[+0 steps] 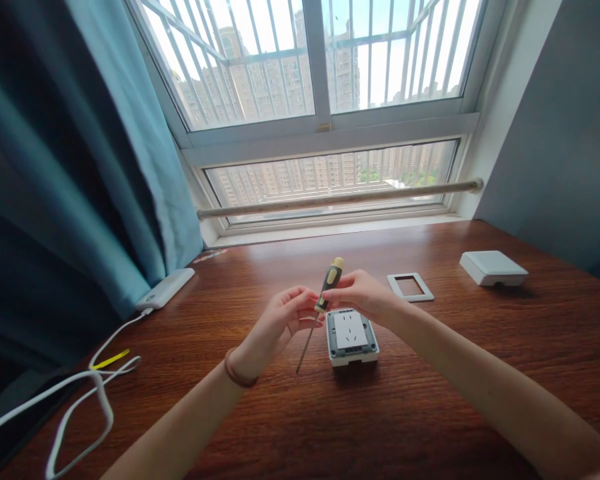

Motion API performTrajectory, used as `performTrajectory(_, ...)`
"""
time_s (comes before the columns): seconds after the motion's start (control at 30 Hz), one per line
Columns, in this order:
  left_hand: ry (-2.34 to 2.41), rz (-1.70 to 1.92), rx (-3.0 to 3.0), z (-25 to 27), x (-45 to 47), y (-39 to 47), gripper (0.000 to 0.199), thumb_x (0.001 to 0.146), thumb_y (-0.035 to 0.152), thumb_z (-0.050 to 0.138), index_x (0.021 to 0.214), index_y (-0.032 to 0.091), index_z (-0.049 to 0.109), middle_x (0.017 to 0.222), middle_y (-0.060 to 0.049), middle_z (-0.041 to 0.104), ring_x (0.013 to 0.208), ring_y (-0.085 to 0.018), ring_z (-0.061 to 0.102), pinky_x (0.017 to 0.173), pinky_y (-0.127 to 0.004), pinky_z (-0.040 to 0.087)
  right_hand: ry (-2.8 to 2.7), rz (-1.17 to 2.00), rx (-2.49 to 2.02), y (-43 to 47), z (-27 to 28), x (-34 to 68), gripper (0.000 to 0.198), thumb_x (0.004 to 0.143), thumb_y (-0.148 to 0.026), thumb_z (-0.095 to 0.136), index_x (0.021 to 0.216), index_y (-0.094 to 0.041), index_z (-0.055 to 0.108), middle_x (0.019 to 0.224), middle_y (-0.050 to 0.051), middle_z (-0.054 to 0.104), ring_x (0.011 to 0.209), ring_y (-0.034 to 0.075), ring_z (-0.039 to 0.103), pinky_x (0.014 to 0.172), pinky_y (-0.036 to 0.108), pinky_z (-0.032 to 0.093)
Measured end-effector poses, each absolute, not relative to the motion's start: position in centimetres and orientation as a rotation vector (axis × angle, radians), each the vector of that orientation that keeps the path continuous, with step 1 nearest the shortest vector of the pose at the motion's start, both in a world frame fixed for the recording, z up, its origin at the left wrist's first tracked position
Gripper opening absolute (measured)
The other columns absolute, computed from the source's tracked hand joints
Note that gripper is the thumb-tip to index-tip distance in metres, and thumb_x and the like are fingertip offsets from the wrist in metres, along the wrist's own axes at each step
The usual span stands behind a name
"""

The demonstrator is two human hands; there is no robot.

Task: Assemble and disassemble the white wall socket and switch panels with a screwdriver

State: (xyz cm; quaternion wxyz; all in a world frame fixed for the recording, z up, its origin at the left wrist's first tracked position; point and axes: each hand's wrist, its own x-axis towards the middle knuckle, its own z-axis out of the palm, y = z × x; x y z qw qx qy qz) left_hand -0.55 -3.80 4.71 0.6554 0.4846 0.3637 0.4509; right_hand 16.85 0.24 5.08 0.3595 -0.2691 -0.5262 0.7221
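My right hand (pixel 363 293) grips a screwdriver (pixel 333 277) by its black and yellow handle, the thin metal shaft slanting down to the left. Close beside the handle's lower end is my left hand (pixel 275 319), its fingers curled inward with thumb and fingertips near each other. Whatever those fingers may pinch is too small to make out. Just below the hands, a white wall socket (pixel 351 331) in a white back box lies face up on the table, its grey mounting plate exposed. The screwdriver tip hangs left of the socket, apart from it.
On the wooden table (pixel 260 420), a white square cover frame (pixel 393 285) lies right of my right hand. Further right sits a white box-shaped piece (pixel 493 267). At left are a white device (pixel 167 291), a white cable (pixel 109 407) and a yellow strip (pixel 111 360), beside a blue curtain (pixel 105 167).
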Motion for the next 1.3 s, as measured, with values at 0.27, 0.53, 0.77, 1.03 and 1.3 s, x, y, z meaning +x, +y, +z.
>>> performTrajectory(0.27,0.941,0.826,1.625,7.8,-0.7,-2.3,0.019,0.071,0.026,0.069,0.079,0.012,0.058,0.077,-0.005,0.068,0.068,-0.018,0.068,0.067,-0.032,0.055,-1.535,1.542,-0.721,0.0,5.8,17.3,0.026,0.058,-0.033,0.075,0.075,-0.013,0.072,0.071,0.004,0.07,0.07,0.015,0.062,0.076,0.033,0.047)
performTrajectory(0.53,0.591,1.138,1.363,9.0,0.7,0.4,0.021,0.077,0.017,0.063,0.096,0.014,0.057,0.097,-0.008,0.067,0.084,-0.02,0.068,0.087,-0.038,0.049,-1.34,1.125,-0.89,-0.4,2.4,21.3,0.022,0.066,-0.032,0.071,0.083,-0.018,0.068,0.077,0.003,0.069,0.07,0.015,0.064,0.071,0.034,0.051)
performTrajectory(0.77,0.46,1.192,1.175,6.2,3.4,1.1,0.013,0.077,0.016,0.06,0.088,0.015,0.054,0.094,-0.006,0.068,0.09,-0.021,0.067,0.096,-0.046,0.042,-1.4,1.199,-0.932,-1.0,-2.5,22.8,0.032,0.064,-0.027,0.073,0.093,-0.02,0.06,0.077,0.002,0.069,0.076,0.018,0.066,0.081,0.038,0.051)
performTrajectory(1.03,0.535,1.19,1.127,4.3,2.2,0.7,0.017,0.077,0.015,0.061,0.09,0.015,0.05,0.093,-0.007,0.068,0.088,-0.023,0.067,0.093,-0.046,0.045,-1.369,1.417,-0.945,-0.7,-3.6,22.8,0.053,0.062,-0.02,0.074,0.11,-0.02,0.052,0.07,0.0,0.07,0.074,0.017,0.067,0.076,0.035,0.051)
performTrajectory(1.3,0.523,1.139,1.151,3.8,2.7,0.5,0.019,0.078,0.016,0.062,0.088,0.016,0.046,0.093,-0.006,0.068,0.085,-0.021,0.068,0.088,-0.043,0.048,-1.448,1.378,-0.946,-0.5,-3.9,23.0,0.049,0.061,-0.019,0.075,0.107,-0.017,0.056,0.068,0.0,0.07,0.073,0.017,0.067,0.077,0.035,0.05)
